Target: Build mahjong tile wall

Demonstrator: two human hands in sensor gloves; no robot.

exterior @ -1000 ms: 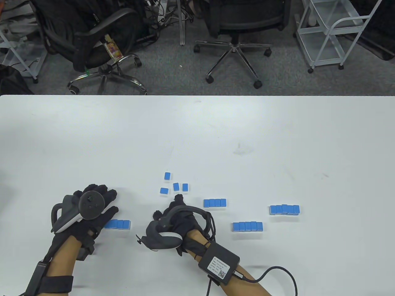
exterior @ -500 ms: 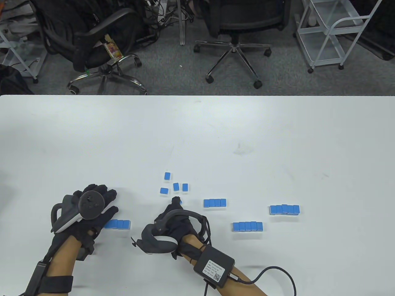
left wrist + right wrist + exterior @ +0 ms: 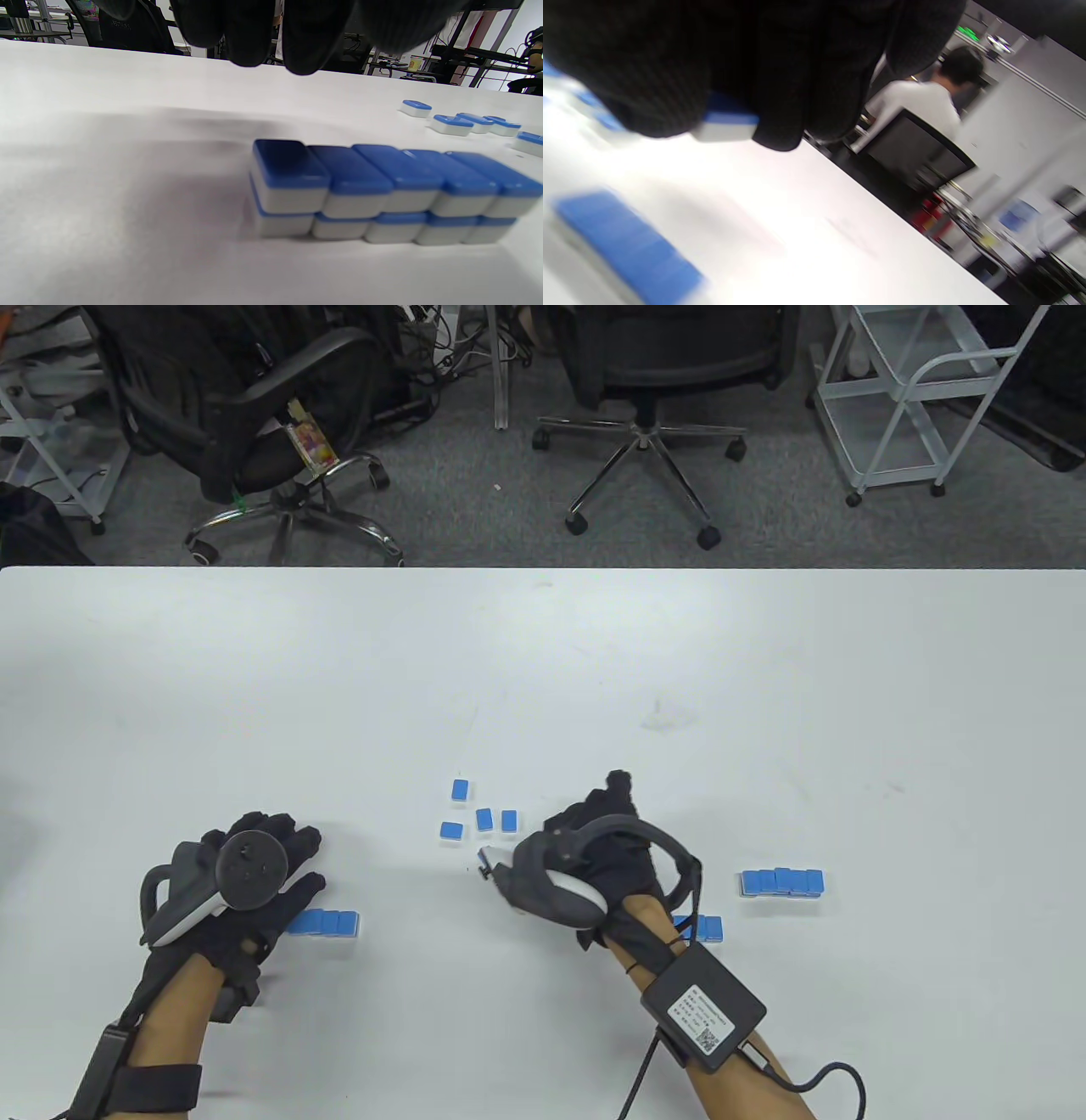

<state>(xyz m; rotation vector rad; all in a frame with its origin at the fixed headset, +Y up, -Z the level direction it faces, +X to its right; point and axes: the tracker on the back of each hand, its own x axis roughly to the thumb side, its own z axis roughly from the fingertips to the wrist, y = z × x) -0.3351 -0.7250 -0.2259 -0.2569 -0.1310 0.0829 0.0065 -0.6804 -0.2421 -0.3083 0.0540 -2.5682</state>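
Right hand pinches blue-backed tile above table, right of four loose tiles. Left hand, fingers relaxed, holding nothing, hovers over two-layer five-tile stack.

Blue-backed white mahjong tiles: five-wide double-stacked row lies face-down, flat; four loose tiles well right of it, further rows beyond, one tile pinched above the table.

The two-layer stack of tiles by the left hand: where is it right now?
In the table view the two-layer stack sits low on the left of the table, partly under the left hand; the left wrist view shows the fingers above it, not touching.
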